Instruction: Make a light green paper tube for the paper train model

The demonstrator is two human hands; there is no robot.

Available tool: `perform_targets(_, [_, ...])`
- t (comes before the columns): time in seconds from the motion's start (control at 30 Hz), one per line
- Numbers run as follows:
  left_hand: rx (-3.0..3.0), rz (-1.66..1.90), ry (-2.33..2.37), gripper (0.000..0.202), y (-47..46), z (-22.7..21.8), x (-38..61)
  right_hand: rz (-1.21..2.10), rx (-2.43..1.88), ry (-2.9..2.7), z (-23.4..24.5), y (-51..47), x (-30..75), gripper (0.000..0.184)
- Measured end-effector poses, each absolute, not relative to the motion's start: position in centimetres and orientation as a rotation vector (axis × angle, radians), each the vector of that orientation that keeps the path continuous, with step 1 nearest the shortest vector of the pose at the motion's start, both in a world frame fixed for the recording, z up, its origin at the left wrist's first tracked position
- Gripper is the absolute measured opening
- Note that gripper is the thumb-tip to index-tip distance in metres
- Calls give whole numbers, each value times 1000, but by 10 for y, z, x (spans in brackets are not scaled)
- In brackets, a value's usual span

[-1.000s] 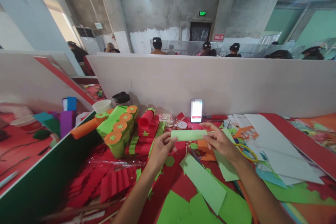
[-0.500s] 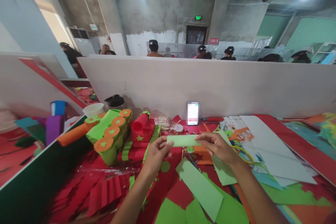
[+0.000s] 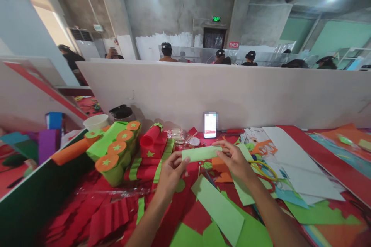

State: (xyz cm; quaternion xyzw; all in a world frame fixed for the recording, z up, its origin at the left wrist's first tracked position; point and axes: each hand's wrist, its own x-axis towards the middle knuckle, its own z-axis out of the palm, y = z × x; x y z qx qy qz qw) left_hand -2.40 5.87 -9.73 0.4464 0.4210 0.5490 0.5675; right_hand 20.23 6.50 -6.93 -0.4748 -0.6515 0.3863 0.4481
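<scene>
Between my hands I hold a small light green paper strip (image 3: 201, 154) above the table. My left hand (image 3: 174, 170) pinches its left end with thumb and fingers. At the other end, my right hand (image 3: 234, 160) has thumb and fingertips closed on the strip's edge. A larger light green paper rectangle (image 3: 218, 208) lies below, on top of brighter green sheets (image 3: 185, 235). Left of my hands stand a red paper model (image 3: 152, 144) with a green star and a green and orange paper model (image 3: 111, 146) with round, star-topped parts.
A lit phone (image 3: 210, 125) leans against the white partition (image 3: 174, 92). White sheets (image 3: 292, 166) and yellow-handled scissors (image 3: 268, 170) lie to the right. Folded red paper strips (image 3: 108, 218) lie front left beside a dark green board (image 3: 34, 197). Several people sit beyond the partition.
The strip's right end has risen slightly, so it now slants up to the right. Both hands still hold it. The whole view has shifted a little.
</scene>
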Motion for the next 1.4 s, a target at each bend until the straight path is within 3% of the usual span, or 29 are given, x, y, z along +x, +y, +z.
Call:
perform_targets(0.43, [994,1339,991,30,60,-105,-26,802,-1198,-1418,-78,67,192,25])
perform_targets(1.1, [1001,1314,1049,25,57,-90,-31,1177,-1158,-1340,-72,65,197,37])
perform_targets(1.4, [938,1329,1027,28,60,-93,-32,1146,-1160,-1496,-66,61,199,35])
